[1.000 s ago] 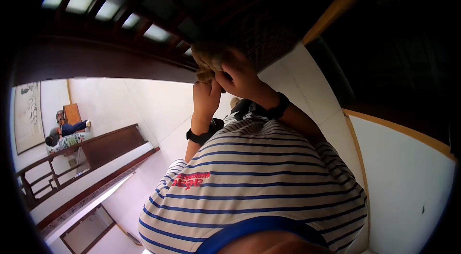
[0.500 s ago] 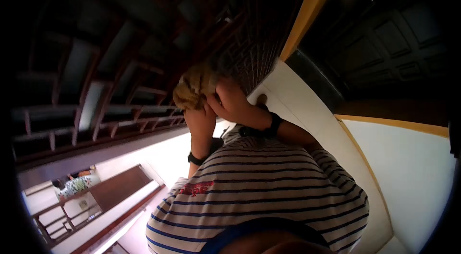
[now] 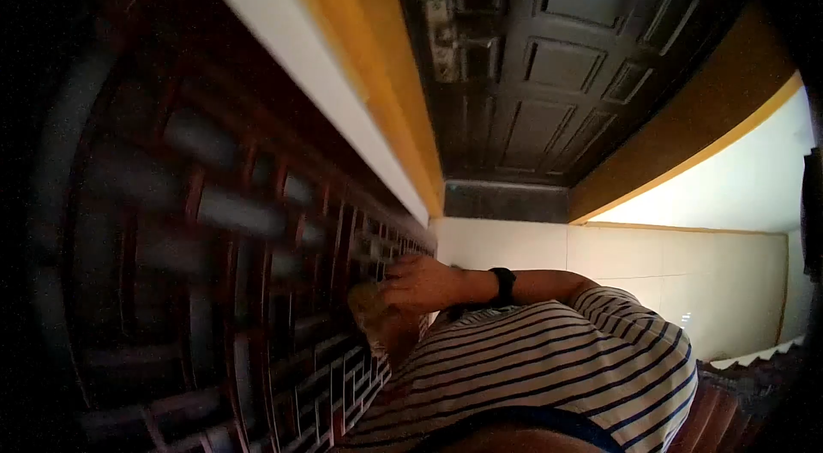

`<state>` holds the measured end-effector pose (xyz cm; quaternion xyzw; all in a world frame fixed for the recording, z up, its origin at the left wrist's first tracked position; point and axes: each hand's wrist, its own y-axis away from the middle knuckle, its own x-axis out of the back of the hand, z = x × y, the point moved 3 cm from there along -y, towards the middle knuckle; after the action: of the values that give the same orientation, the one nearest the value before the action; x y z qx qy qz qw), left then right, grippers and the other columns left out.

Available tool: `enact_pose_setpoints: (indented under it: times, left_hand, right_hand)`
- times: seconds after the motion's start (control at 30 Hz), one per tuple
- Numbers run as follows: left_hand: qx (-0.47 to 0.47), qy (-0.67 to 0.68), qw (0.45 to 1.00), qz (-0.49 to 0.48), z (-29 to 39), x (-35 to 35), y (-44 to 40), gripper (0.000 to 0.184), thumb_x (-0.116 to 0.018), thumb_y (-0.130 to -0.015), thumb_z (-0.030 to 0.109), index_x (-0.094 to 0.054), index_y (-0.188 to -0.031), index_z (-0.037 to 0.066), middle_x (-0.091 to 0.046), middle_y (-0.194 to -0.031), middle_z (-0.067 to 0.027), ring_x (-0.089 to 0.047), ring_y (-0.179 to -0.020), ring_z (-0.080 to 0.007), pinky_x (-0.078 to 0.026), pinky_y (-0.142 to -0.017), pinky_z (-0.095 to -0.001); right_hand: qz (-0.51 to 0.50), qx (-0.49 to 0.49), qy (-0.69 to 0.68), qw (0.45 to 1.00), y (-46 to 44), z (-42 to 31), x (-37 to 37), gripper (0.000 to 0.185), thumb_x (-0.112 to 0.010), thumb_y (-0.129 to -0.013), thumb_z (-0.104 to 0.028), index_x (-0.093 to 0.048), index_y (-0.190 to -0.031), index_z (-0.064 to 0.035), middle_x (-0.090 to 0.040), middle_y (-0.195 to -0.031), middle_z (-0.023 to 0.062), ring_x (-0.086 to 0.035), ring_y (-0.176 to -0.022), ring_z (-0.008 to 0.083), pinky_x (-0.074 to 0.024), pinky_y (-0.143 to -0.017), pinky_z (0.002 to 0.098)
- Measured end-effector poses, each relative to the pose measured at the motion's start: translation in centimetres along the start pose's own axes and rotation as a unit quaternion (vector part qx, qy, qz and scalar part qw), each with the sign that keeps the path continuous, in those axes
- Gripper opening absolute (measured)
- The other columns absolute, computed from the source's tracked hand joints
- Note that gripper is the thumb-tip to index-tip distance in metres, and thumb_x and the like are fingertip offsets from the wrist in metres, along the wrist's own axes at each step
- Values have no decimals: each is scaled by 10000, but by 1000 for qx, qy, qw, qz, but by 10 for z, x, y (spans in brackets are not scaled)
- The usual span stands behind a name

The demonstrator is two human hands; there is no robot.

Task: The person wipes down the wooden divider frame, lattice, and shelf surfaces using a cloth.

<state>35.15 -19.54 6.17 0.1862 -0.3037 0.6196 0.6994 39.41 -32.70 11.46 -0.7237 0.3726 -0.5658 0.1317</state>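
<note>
A crumpled yellow-brown cloth point(image 3: 369, 309) is bunched up close to the dark lattice point(image 3: 273, 282) on my left. My right hand point(image 3: 422, 283), with a black band on its wrist, has its fingers closed over the cloth. Just below it, part of what looks like my left hand point(image 3: 401, 335) shows against the cloth, its fingers hidden. Whether the cloth touches the lattice bars, I cannot tell.
A dark panelled door point(image 3: 561, 63) with a metal handle plate point(image 3: 441, 37) stands ahead, beside a yellow frame point(image 3: 360, 50). Pale floor tiles point(image 3: 506, 247) run below it. A white wall point(image 3: 729, 170) rises on the right.
My view and body have turned right, bringing the door closer to the middle. The cloth and hands now sit lower beside the lattice, and my left arm has mostly gone from sight.
</note>
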Motion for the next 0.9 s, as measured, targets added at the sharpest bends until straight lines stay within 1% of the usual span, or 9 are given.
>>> enact_pose_setpoints:
  times: [0.17,0.3,0.33,0.4,0.43,0.53,0.63,0.77,0.9]
  left_hand:
    - [-108,-36,992,-51,34,-34,-95,335,-473,-909,222,-523,-1117,-37,-583,-986,-185,-567,-879,-287,-470,-737,-365]
    - [-290,-160,941,73,76,-59,-152,342,-475,-914,242,-540,-1097,-39,-595,-941,-186,-584,-827,-279,-483,-705,-362]
    - [-247,-191,950,-4,72,-78,-164,345,-476,-915,248,-544,-1092,-40,-598,-930,-186,-589,-814,-277,-486,-697,-361]
    - [-51,-251,924,-283,39,-126,-180,416,-430,-933,313,-620,-844,-46,-560,-616,-156,-545,-556,-310,-477,-570,-392]
    - [-13,-237,941,-241,40,-136,-190,509,-409,-935,356,-617,-678,-31,-453,-450,-142,-439,-403,-312,-442,-496,-428]
    - [1,-71,982,-177,34,-163,-228,496,-412,-937,354,-609,-694,-31,-442,-448,-125,-425,-400,-263,-391,-443,-407]
    - [-126,47,990,35,92,-152,-262,404,-427,-941,325,-596,-862,-34,-471,-520,-129,-415,-431,-229,-351,-440,-383]
    - [-81,221,972,-16,187,-164,-334,275,-481,-918,234,-579,-943,-22,-560,-686,-135,-521,-595,-244,-414,-563,-339]
    - [-149,118,980,-52,243,-199,-378,222,-518,-880,205,-593,-858,-3,-591,-769,-120,-546,-671,-279,-438,-609,-360]
  right_hand:
    - [-44,-180,3,983,42,88,19,225,-596,-731,-146,-520,-929,-72,-577,-887,120,-560,-825,286,-467,-667,390]
    - [55,-280,1,959,91,117,69,270,-597,-757,-88,-510,-1006,-32,-571,-814,158,-581,-712,317,-490,-621,394]
    - [99,-333,-7,938,106,126,78,262,-591,-759,-76,-502,-999,-18,-566,-801,168,-580,-679,322,-491,-597,384]
    - [124,-434,-27,892,141,144,103,261,-579,-770,-75,-498,-1010,-10,-565,-798,174,-581,-669,321,-485,-580,380]
    - [145,-525,-47,837,157,152,115,261,-567,-780,-74,-494,-1020,-2,-564,-796,180,-582,-658,320,-480,-564,376]
    - [346,-438,86,825,183,170,182,160,-545,-780,-86,-479,-902,-7,-475,-701,154,-486,-593,291,-388,-529,391]
    - [346,-398,248,813,207,191,238,345,-601,-778,-131,-509,-1077,13,-494,-1088,244,-488,-957,372,-383,-865,426]
    - [337,-257,336,841,140,219,361,327,-639,-744,-175,-542,-1008,-9,-552,-993,154,-452,-991,380,-340,-868,472]
    - [211,-162,476,838,73,315,371,334,-616,-786,-255,-561,-1055,-65,-573,-999,112,-496,-948,308,-373,-829,455]
